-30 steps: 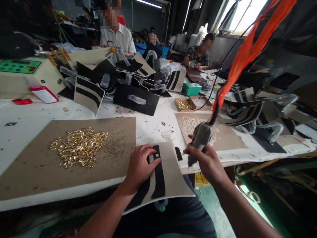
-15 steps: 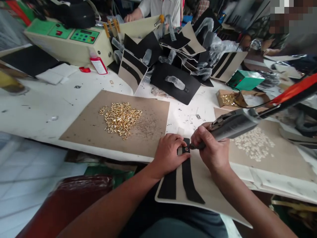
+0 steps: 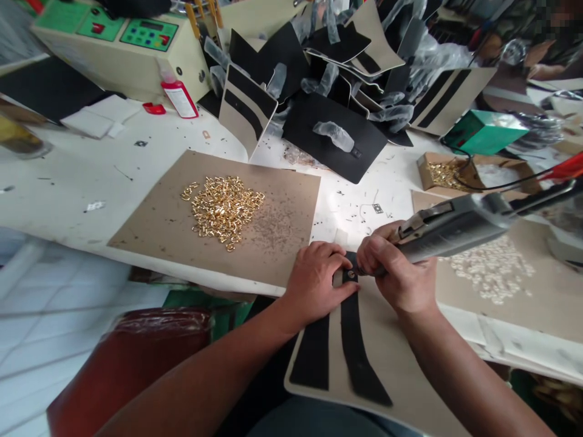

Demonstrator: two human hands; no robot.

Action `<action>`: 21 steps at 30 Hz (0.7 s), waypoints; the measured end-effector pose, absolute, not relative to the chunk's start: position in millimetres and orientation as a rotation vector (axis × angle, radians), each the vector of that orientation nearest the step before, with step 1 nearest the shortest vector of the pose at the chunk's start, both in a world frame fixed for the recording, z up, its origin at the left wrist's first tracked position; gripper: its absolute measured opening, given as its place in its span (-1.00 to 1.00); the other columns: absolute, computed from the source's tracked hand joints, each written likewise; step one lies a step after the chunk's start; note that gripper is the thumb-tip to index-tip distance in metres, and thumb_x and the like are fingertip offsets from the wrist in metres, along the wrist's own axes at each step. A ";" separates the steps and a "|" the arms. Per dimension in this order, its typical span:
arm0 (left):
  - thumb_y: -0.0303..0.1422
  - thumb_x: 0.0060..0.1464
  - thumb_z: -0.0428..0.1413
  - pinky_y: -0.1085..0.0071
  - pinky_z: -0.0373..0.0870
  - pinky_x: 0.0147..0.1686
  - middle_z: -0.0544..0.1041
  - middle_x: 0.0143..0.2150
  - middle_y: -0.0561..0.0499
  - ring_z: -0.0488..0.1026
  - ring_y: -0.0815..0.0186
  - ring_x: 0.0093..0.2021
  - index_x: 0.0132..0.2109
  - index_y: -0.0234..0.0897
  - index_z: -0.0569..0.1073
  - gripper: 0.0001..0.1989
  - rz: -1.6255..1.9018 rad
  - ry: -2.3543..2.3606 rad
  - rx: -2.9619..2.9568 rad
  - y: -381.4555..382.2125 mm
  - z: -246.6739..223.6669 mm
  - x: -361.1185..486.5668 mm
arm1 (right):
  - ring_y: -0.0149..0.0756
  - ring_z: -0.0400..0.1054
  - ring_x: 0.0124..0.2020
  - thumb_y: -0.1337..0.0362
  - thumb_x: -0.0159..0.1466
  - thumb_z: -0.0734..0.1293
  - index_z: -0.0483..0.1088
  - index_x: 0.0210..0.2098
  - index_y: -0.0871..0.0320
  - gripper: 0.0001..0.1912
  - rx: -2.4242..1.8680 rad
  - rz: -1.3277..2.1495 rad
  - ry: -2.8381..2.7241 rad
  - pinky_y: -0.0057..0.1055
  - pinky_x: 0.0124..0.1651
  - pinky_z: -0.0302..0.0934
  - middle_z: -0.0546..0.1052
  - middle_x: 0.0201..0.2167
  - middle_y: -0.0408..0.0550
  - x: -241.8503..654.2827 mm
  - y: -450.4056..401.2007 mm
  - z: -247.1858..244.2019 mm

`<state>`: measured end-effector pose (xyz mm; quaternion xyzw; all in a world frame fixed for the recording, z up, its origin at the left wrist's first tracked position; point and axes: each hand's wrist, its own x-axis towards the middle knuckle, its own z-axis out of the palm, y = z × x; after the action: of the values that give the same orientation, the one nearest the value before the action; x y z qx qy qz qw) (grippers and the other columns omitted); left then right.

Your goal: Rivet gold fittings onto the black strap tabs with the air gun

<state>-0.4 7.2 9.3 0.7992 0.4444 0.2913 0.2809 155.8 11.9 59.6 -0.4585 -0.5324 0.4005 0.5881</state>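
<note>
Gripping a metal tool (image 3: 449,229), the right hand (image 3: 403,273) has fingers (image 3: 380,247) curled tight; the left hand (image 3: 314,282), fingers parted around a small stud (image 3: 351,275), rests on a striped panel (image 3: 385,349).

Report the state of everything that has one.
Left hand: resting on striped panel
Right hand: closed around grey tool
Grey tool: held, tip beside fastener
Striped panel: overhanging table edge
Gold pieces on brown board: heaped loose
White pieces: spread loose
Cardboard box: open
Handle on black panel: plastic-wrapped
</note>
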 end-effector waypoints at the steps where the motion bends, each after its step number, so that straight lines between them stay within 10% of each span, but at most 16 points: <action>1: -0.20 0.02 0.44 0.08 0.31 0.11 0.58 0.09 0.02 0.43 0.07 0.15 -0.14 -0.12 0.57 -0.70 0.772 1.192 2.141 7.4 9.8 -0.4 | -0.36 0.25 -0.63 0.17 0.30 0.45 0.33 -0.44 0.07 -0.73 -1.068 0.946 -1.246 -0.33 -0.55 0.20 0.33 -0.63 -0.23 156.8 13.0 59.5; 21: -0.14 0.20 0.28 0.05 0.27 0.16 0.59 0.10 0.01 0.41 0.07 0.18 -0.11 -0.10 0.57 -0.80 0.700 1.219 2.106 6.9 12.3 0.2 | -0.29 0.27 -0.57 0.26 0.28 0.47 0.40 -0.43 0.06 -0.80 -0.968 1.281 -1.274 -0.26 -0.47 0.24 0.36 -0.59 -0.18 161.2 15.4 48.7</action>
<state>0.2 6.9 12.3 0.7933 0.4593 0.2637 0.3001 161.2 15.4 48.7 -0.4036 -0.5311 0.5341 0.5194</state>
